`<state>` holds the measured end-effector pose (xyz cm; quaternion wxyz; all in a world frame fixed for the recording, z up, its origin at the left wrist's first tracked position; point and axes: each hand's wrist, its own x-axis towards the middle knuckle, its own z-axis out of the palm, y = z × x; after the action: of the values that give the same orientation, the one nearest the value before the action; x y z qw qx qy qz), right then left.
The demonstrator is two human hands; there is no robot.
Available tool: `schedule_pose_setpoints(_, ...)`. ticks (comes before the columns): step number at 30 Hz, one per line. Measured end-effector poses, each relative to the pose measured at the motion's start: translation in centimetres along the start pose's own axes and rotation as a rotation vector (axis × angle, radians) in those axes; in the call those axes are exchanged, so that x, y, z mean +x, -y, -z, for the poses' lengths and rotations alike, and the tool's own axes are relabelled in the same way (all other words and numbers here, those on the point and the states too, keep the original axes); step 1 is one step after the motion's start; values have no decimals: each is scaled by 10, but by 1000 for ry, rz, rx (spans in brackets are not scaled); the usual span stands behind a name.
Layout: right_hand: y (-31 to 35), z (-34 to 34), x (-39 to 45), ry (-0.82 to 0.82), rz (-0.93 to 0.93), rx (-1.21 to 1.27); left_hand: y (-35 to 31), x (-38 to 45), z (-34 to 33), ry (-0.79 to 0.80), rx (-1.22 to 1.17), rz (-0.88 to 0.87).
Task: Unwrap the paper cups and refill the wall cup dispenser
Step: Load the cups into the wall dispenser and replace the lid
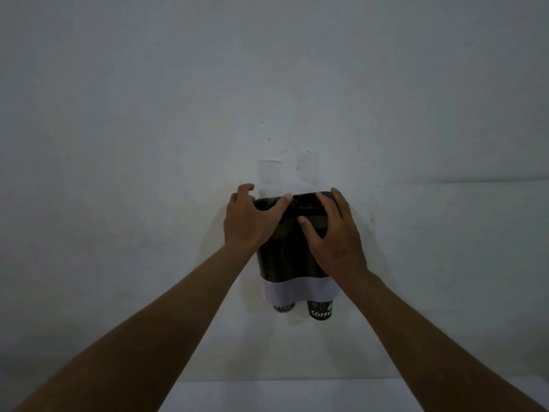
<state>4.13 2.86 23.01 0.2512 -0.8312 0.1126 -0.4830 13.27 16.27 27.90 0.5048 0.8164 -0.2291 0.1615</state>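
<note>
Two bare forearms reach up from the bottom corners toward the middle of the view, with a pale desk (297,396) edge showing low between them. Both hands lie on the top of the wall cup dispenser (285,257), a dark twin-tube holder fixed to the grey wall (118,114).

On the upper left corner of the dispenser, the left hand (248,221) has its fingers curled over the top edge and its thumb stretched along the dark lid (303,203) toward the centre. Over on the upper right side sits the right hand (334,233), with fingers bent over the lid's far edge and the thumb pressed on the dark front face. Both hands grip the lid and top of the dispenser; neither holds anything loose.

Below the hands, the dark body runs down to a pale band (300,288) wrapped across both tubes. Under that band, two dark paper cups poke out at the bottom: the left cup (283,307) shows only a little, while the right cup (320,310) hangs lower and carries white letters reading "COFFE".

Just above the hands, two clear strips of tape (269,173) stick to the wall behind the dispenser.
</note>
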Motion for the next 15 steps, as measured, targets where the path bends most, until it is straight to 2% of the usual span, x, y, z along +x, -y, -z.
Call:
schedule_pose_setpoints(7,1,-1,-11,32,-16,56,25,-23,-5,-31,-116,-79)
schedule_pose_setpoints(15,-20,-1,-62,56,-209,157,76,-76,-23,73,-176,45)
